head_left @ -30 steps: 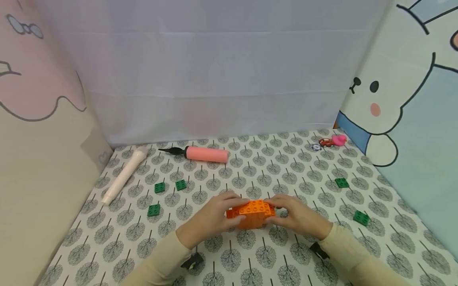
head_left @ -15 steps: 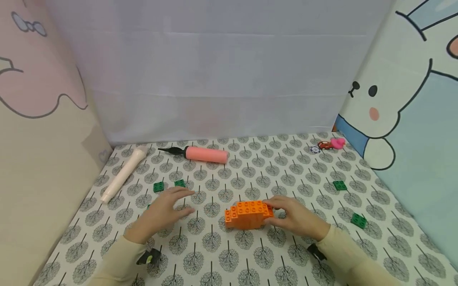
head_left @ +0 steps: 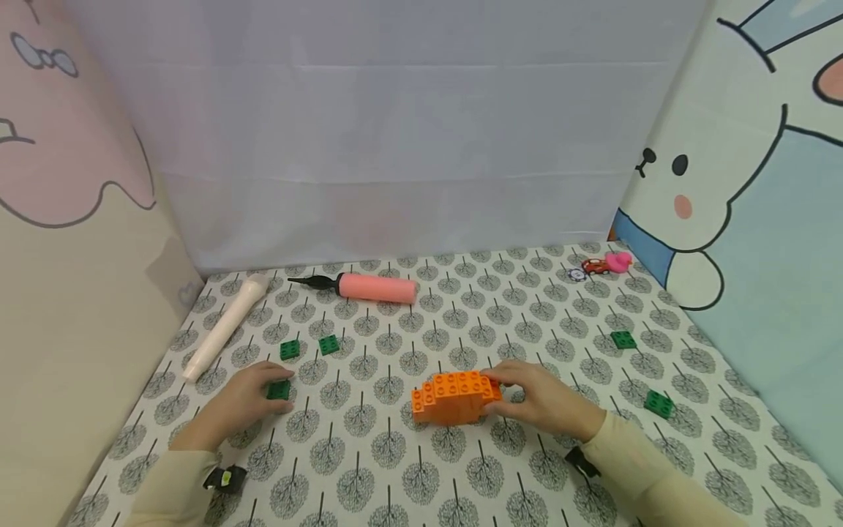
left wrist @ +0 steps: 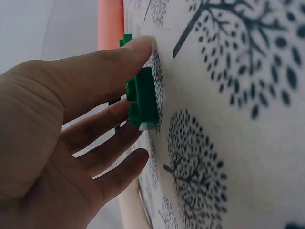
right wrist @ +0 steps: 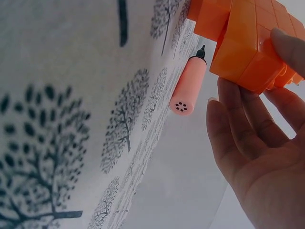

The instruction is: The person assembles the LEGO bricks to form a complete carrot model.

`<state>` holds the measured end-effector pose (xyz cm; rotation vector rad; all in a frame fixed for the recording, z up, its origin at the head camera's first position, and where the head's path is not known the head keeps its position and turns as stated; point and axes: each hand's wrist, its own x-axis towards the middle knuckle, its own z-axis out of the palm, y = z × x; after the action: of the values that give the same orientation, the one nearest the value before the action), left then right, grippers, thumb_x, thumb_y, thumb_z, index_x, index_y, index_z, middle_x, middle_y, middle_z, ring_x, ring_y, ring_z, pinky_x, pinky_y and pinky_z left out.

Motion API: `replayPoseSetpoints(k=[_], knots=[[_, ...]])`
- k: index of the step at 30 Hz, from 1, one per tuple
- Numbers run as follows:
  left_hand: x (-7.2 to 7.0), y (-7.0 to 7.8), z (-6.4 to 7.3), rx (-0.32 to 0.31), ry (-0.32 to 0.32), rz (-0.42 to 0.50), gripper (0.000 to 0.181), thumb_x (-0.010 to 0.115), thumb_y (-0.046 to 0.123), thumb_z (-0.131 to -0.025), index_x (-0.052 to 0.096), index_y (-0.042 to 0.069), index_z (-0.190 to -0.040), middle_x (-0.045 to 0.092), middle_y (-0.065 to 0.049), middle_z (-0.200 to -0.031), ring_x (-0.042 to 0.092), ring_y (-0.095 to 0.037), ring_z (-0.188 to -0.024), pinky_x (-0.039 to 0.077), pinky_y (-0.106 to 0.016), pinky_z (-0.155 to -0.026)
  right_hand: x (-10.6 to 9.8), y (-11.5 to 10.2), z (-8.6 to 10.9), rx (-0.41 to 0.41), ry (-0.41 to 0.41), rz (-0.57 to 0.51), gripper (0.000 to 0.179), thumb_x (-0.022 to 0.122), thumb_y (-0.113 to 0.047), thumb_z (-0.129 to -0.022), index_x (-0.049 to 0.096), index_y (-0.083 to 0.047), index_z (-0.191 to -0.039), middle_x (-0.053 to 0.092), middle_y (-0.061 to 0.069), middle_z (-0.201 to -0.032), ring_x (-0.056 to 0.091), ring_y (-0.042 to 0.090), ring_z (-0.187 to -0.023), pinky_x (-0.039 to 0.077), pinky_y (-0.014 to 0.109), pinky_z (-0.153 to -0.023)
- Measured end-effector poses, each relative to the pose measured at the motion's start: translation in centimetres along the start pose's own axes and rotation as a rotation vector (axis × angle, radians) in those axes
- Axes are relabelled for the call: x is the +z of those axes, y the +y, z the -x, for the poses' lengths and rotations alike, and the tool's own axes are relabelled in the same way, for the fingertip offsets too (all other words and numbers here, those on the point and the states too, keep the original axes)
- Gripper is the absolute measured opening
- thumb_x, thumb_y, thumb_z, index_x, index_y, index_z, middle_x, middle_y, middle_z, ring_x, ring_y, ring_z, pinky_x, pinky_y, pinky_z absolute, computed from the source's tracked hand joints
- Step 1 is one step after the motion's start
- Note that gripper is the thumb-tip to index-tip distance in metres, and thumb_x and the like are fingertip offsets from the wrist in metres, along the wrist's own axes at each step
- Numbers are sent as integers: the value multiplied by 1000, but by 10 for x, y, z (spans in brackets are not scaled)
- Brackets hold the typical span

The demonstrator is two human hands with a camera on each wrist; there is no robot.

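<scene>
My left hand (head_left: 237, 404) is low at the table's left side, its thumb and fingers spread to either side of a green building brick (head_left: 279, 389). In the left wrist view the thumb passes above this green brick (left wrist: 144, 98), and the fingers reach behind it. Toward the middle stands a stepped orange block build (head_left: 454, 397), several studded bricks joined together. My right hand (head_left: 543, 397) grips its right end between thumb and fingers; in the right wrist view the thumb lies on one side of the orange build (right wrist: 252, 45), the fingertips on the other.
Two green bricks (head_left: 290, 349) lie beyond my left hand, and two more (head_left: 658, 404) at the right. A pink pump (head_left: 375, 288) and a cream tube (head_left: 227, 326) lie toward the back left. A toy car (head_left: 596, 266) and pink duck (head_left: 619, 262) stand back right.
My left hand has let go of the orange build and moved left to the green brick. My right hand still holds the build's right end, nearly unmoved.
</scene>
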<state>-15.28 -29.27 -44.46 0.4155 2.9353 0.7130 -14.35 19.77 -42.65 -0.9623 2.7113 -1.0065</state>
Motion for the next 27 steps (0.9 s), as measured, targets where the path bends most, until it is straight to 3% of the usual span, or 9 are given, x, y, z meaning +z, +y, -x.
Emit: replayPoseSetpoints(k=[9,16,21,27], knots=[[-1,-6,3,-9,2,-34,46,83,21,-79,70,0,-118,60,-27,-128,53,-51,-118,43,-64,-99,0,-1,1,-8,6,4,57,71,-46,-89,62,-14,-136,65,-10,-120,60,8,-106,53,39,-95],[4,15,-1,33,85,58,40,77,25,-88,70,2,-121,67,-10,-115,65,-28,-101,56,-47,-88,-1,-2,-1,12,-9,1,56,72,-43,-89,62,-13,-136,65,-5,-124,61,12,-110,52,42,-97],[13,51,-10,142,177,78,38,77,22,-88,71,7,-122,68,-6,-119,66,-24,-103,57,-44,-89,-1,-3,-1,-7,-5,3,55,71,-43,-90,62,-12,-135,66,-4,-122,61,13,-107,53,41,-95],[29,113,-24,438,325,170,38,83,17,-80,74,10,-116,71,-1,-116,67,-20,-104,56,-41,-91,0,-2,-1,-3,-8,0,57,69,-45,-91,61,-11,-136,66,-2,-123,62,15,-108,52,44,-96]])
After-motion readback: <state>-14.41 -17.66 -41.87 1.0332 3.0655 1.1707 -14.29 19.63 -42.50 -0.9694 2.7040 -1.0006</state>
